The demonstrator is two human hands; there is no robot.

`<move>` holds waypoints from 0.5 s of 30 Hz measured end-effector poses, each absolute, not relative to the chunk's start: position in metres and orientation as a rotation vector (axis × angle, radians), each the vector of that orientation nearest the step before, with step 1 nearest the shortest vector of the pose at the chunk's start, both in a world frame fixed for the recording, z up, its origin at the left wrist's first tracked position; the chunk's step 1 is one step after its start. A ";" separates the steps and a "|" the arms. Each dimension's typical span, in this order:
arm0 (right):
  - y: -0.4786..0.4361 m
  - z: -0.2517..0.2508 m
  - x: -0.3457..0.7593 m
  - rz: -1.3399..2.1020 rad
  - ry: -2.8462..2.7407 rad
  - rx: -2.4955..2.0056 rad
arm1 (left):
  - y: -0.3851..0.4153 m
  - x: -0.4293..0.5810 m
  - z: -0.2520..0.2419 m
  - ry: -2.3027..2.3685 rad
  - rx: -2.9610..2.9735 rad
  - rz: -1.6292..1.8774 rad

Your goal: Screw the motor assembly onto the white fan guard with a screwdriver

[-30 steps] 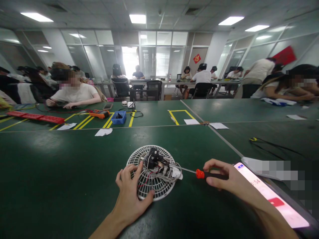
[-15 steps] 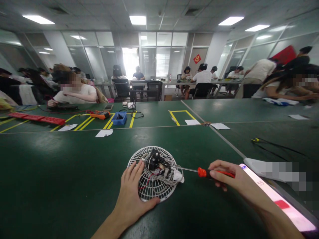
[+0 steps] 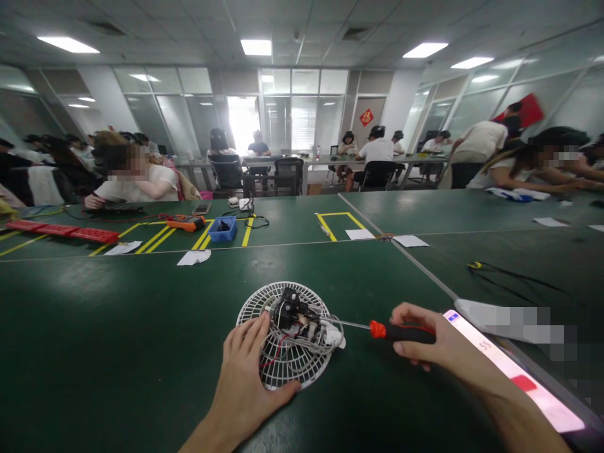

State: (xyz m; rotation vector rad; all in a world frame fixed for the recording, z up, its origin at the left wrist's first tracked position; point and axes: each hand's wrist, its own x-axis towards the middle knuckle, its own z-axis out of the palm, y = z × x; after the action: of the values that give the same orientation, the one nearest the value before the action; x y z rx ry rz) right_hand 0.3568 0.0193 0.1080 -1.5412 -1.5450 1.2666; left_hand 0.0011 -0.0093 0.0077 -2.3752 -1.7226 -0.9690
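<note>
A white round fan grille [image 3: 283, 368] lies flat on the green table [image 3: 117, 327] in front of me. A small black motor with loose wires [image 3: 299, 321] sits on its centre. My left hand [image 3: 245, 377] rests on the grille's near left side, fingers stretched flat, thumb along the rim. My right hand [image 3: 429, 343] is closed round the red and black handle of a screwdriver [image 3: 391, 330]. The thin shaft runs left, its tip at the motor assembly.
A lit phone [image 3: 514, 371] lies at my right forearm, a black cable [image 3: 514, 277] beyond it. Farther off are a blue tray [image 3: 223, 229], an orange meter [image 3: 187, 222], red strips [image 3: 66, 231] and paper slips [image 3: 194, 257]. Several people sit at tables around the room.
My left hand has slid slightly, fingers flatter on the grille. The screwdriver and my right hand stay nearly where they were. The view has shifted a little.
</note>
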 end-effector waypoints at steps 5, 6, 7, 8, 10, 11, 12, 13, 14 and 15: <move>0.019 0.114 0.352 1.217 -1.513 -1.596 | -0.009 0.002 0.004 -1.730 -2.371 -0.978; 0.020 0.113 0.352 1.216 -1.511 -1.612 | -0.009 0.002 0.003 -1.729 -2.367 -0.975; 0.021 0.112 0.353 1.227 -1.515 -1.621 | -0.009 0.002 0.003 -1.729 -2.363 -0.970; 0.022 0.111 0.353 1.247 -1.527 -1.623 | -0.009 0.002 0.003 -1.729 -2.359 -0.968; 0.023 0.109 0.354 1.289 -1.566 -1.622 | -0.010 0.004 0.003 -1.730 -2.349 -0.964; 0.023 0.108 0.353 1.299 -1.584 -1.626 | -0.010 0.004 0.004 -1.731 -2.345 -0.964; 0.023 0.108 0.353 1.292 -1.592 -1.636 | -0.010 0.005 0.004 -1.731 -2.342 -0.967; 0.023 0.107 0.352 1.281 -1.588 -1.649 | -0.011 0.006 0.005 -1.734 -2.337 -0.973; 0.022 0.107 0.352 1.269 -1.569 -1.660 | -0.011 0.007 0.006 -1.741 -2.333 -0.979; 0.021 0.107 0.352 1.263 -1.538 -1.661 | -0.011 0.007 0.006 -1.751 -2.330 -0.988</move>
State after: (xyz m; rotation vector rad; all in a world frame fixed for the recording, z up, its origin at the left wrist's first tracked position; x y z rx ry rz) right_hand 0.3520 0.0214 0.1074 -1.6605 -1.5384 1.2630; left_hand 0.0075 -0.0115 0.0060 -2.3295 -1.7508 -0.9881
